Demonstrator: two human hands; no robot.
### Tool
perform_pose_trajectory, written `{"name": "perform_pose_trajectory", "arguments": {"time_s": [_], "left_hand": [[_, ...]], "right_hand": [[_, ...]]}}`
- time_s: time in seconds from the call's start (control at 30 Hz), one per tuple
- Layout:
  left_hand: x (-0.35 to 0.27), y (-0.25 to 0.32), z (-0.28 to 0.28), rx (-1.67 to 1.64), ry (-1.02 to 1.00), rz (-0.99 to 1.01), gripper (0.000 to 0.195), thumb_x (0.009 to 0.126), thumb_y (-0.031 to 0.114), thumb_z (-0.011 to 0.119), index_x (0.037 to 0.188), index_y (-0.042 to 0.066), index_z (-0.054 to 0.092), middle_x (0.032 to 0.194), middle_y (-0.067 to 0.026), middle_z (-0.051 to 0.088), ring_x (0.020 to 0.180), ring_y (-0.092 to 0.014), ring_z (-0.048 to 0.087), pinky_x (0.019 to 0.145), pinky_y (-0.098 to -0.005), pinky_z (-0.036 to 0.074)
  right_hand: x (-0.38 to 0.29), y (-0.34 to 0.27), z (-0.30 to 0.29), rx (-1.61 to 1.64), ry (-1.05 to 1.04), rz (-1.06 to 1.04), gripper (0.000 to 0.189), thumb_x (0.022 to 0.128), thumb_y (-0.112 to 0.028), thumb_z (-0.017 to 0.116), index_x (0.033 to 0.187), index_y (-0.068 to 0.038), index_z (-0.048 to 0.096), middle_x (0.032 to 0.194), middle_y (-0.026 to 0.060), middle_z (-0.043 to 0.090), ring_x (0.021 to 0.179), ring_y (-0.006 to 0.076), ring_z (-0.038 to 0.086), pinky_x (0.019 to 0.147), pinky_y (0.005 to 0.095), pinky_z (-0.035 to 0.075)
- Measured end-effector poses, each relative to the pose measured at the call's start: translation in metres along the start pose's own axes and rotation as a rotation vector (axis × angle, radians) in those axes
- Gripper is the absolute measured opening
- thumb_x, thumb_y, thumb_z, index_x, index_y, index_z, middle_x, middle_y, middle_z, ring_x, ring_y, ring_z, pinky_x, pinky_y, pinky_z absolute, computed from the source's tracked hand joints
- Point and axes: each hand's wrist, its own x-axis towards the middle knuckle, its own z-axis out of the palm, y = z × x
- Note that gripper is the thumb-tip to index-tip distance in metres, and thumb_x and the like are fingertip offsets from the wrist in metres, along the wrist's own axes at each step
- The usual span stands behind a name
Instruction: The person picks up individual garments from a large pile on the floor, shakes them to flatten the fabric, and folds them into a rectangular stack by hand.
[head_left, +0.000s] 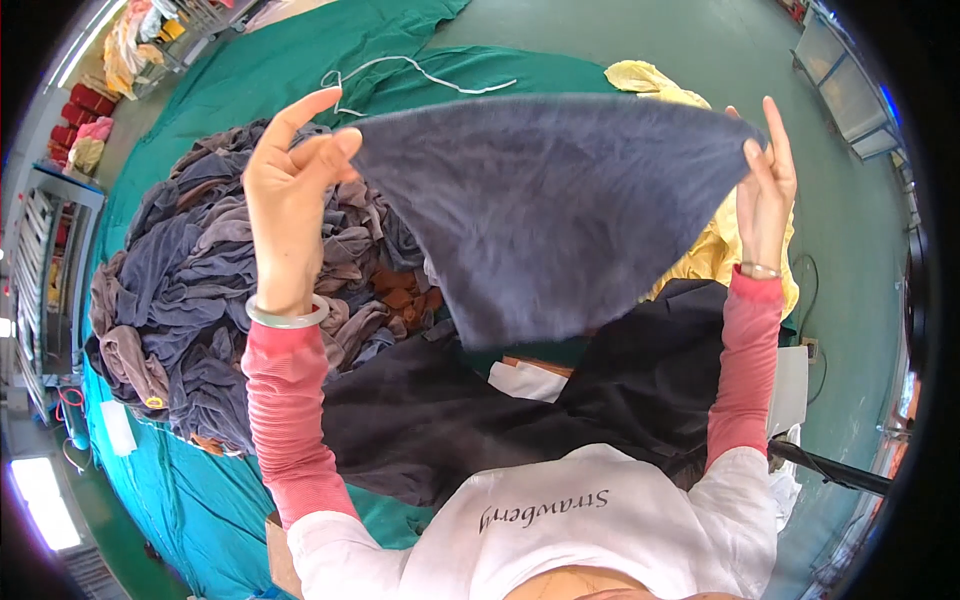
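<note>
A dark blue-grey cloth (540, 217) is stretched out in the air between my two hands, its upper edge pulled nearly level and its lower part hanging. My left hand (296, 165), with a pale bangle at the wrist, pinches one corner between thumb and fingers. At the other upper corner, my right hand (761, 176) grips the cloth with the thumb and a finger, other fingers raised. Behind and beside my left hand lies a large heap of crumpled grey, blue-grey and brownish cloths (187, 277). The hanging cloth looks slightly blurred.
Yellow cloth (709, 240) lies behind my right forearm. Black fabric (480, 412) covers my lap, with a white piece (527, 381) between its folds. Green sheeting (262, 60) spreads over the floor, with a white cord (442, 81) on it. A metal rack (37, 277) stands at the left.
</note>
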Motion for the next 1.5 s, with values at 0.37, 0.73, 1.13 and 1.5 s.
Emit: {"name": "perform_pose_trajectory", "arguments": {"time_s": [0.37, 0.73, 1.13, 1.5], "left_hand": [[-0.066, -0.03, -0.022, 0.145, -0.209, -0.143, 0.019, 0.07, -0.011, 0.065, 0.085, -0.001, 0.066, 0.085, -0.0049, 0.065, 0.077, -0.01, 0.059, 0.071, -0.0209, 0.047], [-0.031, -0.15, -0.008, 0.071, -0.029, -0.325, 0.023, 0.08, 0.005, 0.062, 0.102, -0.002, 0.06, 0.09, -0.0097, 0.065, 0.08, -0.011, 0.059, 0.072, -0.0222, 0.046], [-0.112, -0.291, -0.054, 1.141, -0.323, -0.515, 0.037, 0.082, 0.031, 0.059, 0.106, 0.004, 0.05, 0.093, -0.0142, 0.061, 0.089, -0.032, 0.06, 0.076, -0.0384, 0.046], [-0.159, -0.332, -0.108, 1.435, -0.494, -0.709, 0.023, 0.083, 0.022, 0.056, 0.105, 0.017, 0.06, 0.106, -0.0049, 0.059, 0.106, -0.023, 0.052, 0.085, -0.0484, 0.04]], "right_hand": [[-0.066, 0.057, -0.076, -0.025, -0.108, 0.377, 0.039, 0.08, -0.006, 0.061, 0.118, 0.001, 0.054, 0.116, 0.0062, 0.056, 0.092, 0.0096, 0.051, 0.085, 0.024, 0.04], [-0.051, 0.101, 0.0, -0.374, -0.256, 0.475, 0.038, 0.082, -0.015, 0.062, 0.117, -0.003, 0.056, 0.098, 0.0005, 0.057, 0.09, 0.0062, 0.048, 0.081, 0.0214, 0.039], [-0.147, 0.197, 0.045, -1.351, -0.776, -0.059, 0.064, 0.083, -0.047, 0.051, 0.138, -0.022, 0.03, 0.144, 0.0088, 0.025, 0.133, 0.0288, 0.022, 0.102, 0.0589, 0.016], [-0.144, 0.198, 0.038, -1.329, -0.769, -0.044, 0.062, 0.084, -0.047, 0.05, 0.138, -0.023, 0.03, 0.143, 0.0079, 0.027, 0.132, 0.0283, 0.022, 0.103, 0.0588, 0.015]]}}
